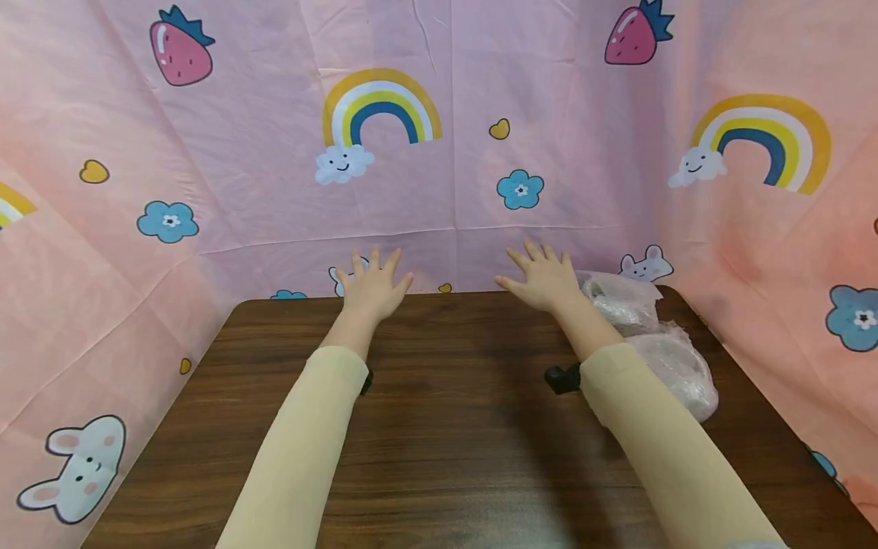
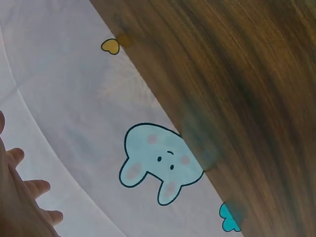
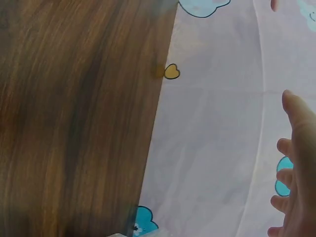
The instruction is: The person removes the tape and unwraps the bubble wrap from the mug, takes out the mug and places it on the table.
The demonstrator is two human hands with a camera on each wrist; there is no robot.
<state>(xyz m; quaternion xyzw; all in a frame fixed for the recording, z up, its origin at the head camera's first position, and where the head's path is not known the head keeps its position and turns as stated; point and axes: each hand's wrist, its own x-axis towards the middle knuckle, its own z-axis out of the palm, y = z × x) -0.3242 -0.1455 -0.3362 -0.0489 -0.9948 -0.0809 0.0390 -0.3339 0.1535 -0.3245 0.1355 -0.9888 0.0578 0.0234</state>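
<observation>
1. Two hands, bare, extended forward, palms down; left hand [image 1: 373, 290] at 11 o'clock from the table's centre, right hand [image 1: 546, 280] at 1 o'clock.
2. Left hand: fingers straight and spread apart. Wrist view shows its fingertips between 8 and 9 o'clock, in front of pale cloth.
3. Right hand: fingers likewise apart, thumb pointing inward. In its own wrist view it sits between 3 and 4 o'clock. Contact of either hand with the cloth: cannot tell.
4. Nearest to the right hand: upper plastic bag [image 1: 623, 299], at 2 o'clock on the table, by the far corner. Lower plastic bag [image 1: 679, 370] adjoins it, between 2 and 3 o'clock, partly behind the sleeve. Contents unclear.
5. Pale yellow sleeves [image 1: 291, 450] run to both wrists; a small black object [image 1: 564, 379] shows beside the right cuff, another beside the left.
6. Table [image 1: 439, 457]: dark brown wood grain, a shadow beside the right arm.
7. Cloth [image 1: 446, 206], pink and creased, rises at 12 o'clock and along both sides; printed with strawberries [image 1: 181, 53], rainbows [image 1: 382, 84], blue flowers [image 1: 168, 221], yellow hearts [image 3: 172, 71] and rabbits [image 2: 163, 155].
</observation>
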